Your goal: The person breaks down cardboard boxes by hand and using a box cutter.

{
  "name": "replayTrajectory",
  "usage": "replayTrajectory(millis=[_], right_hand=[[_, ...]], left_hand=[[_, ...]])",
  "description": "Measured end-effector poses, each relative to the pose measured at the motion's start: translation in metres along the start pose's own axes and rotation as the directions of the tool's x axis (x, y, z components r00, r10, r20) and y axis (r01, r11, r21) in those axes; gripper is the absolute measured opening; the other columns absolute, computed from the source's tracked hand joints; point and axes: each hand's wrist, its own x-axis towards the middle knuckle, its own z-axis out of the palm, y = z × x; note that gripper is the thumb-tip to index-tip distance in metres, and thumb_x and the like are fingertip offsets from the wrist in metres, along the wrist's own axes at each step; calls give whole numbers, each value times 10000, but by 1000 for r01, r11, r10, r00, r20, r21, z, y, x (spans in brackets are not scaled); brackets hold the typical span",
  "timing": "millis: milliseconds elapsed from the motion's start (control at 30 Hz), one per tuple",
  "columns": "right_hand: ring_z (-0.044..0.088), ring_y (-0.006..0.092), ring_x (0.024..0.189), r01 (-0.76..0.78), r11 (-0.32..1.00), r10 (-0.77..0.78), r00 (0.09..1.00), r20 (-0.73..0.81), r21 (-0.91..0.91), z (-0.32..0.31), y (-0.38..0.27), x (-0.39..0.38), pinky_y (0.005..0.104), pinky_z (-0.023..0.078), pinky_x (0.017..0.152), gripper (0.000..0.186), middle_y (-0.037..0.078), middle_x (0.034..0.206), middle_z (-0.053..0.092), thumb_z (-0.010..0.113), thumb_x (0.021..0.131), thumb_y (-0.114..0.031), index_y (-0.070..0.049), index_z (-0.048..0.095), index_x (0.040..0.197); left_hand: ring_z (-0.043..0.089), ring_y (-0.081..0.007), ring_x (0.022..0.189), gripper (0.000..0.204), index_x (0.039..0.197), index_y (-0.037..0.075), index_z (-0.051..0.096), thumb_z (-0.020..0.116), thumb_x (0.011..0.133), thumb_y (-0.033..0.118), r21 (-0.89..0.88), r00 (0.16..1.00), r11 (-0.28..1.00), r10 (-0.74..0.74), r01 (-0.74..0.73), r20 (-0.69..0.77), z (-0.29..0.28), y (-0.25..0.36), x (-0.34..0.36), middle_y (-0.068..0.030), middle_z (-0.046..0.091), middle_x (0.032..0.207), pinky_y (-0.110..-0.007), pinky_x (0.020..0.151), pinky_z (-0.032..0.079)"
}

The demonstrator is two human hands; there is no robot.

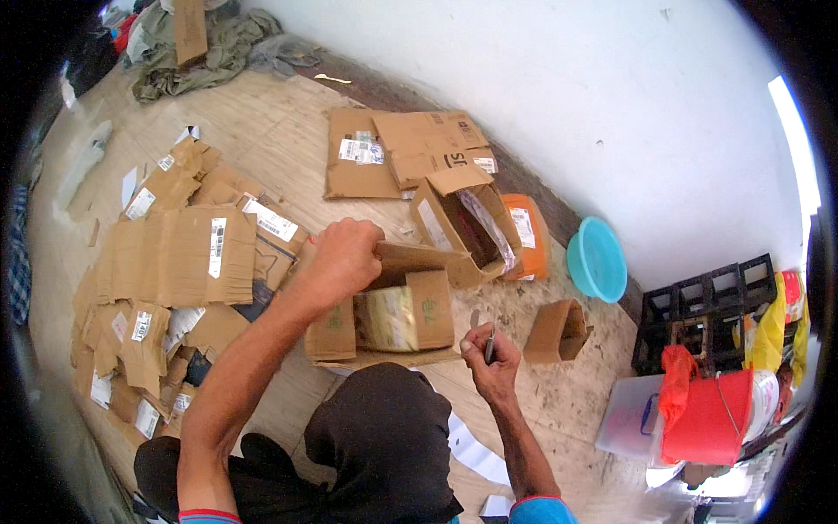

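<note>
My left hand (342, 256) is closed on the upper flap of an open cardboard box (397, 314) that stands on the floor just in front of my knee. Strips of clear tape shine across the box's inner flaps. To the right of the box, my right hand (491, 356) grips a small knife with a short grey blade (487, 342) that points up. My black-clad knee (384, 428) sits between my two forearms.
Flattened cardboard pieces with white labels (179, 258) pile on the left. Another open box (467, 229), an orange package (526, 236), a small cardboard sleeve (559, 330), a turquoise basin (598, 259), black crates (707, 310) and a red bucket (711, 417) lie to the right by the wall.
</note>
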Motion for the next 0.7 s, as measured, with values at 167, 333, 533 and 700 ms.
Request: replayTrajectory(millis=[167, 333, 533, 700], right_hand=[[438, 83, 434, -373, 886, 356, 928, 112, 276, -9, 1, -13, 226, 313, 398, 215, 40, 584, 561, 614, 926, -176, -22, 607, 777], [497, 111, 455, -588, 754, 640, 758, -126, 292, -20, 60, -22, 254, 357, 400, 336, 85, 659, 617, 606, 950, -310, 8, 636, 847], [651, 351, 628, -508, 539, 360, 860, -362, -672, -55, 239, -87, 432, 518, 617, 400, 175, 675, 663, 701, 754, -349, 29, 668, 879], [672, 395, 870, -513, 288, 664, 715, -217, -809, -77, 247, -92, 440, 525, 789, 507, 257, 919, 686, 729, 732, -406, 38, 680, 972]], left_hand=[[661, -435, 798, 270, 919, 45, 743, 598, 691, 45, -26, 999, 999, 37, -36, 40, -4, 14, -7, -234, 677, 794, -532, 778, 521], [662, -433, 766, 193, 854, 25, 721, 601, 704, 35, -6, 990, 993, 114, -114, 82, 3, 20, -9, -243, 661, 742, -531, 733, 520], [658, -440, 759, 87, 762, -12, 678, 627, 710, 34, -23, 988, 989, 147, -148, -43, 7, 25, -13, -259, 649, 735, -511, 701, 528], [654, -445, 753, 83, 767, -11, 678, 636, 715, 39, -26, 992, 991, 127, -128, -26, -3, 34, -9, -261, 651, 749, -521, 695, 527]])
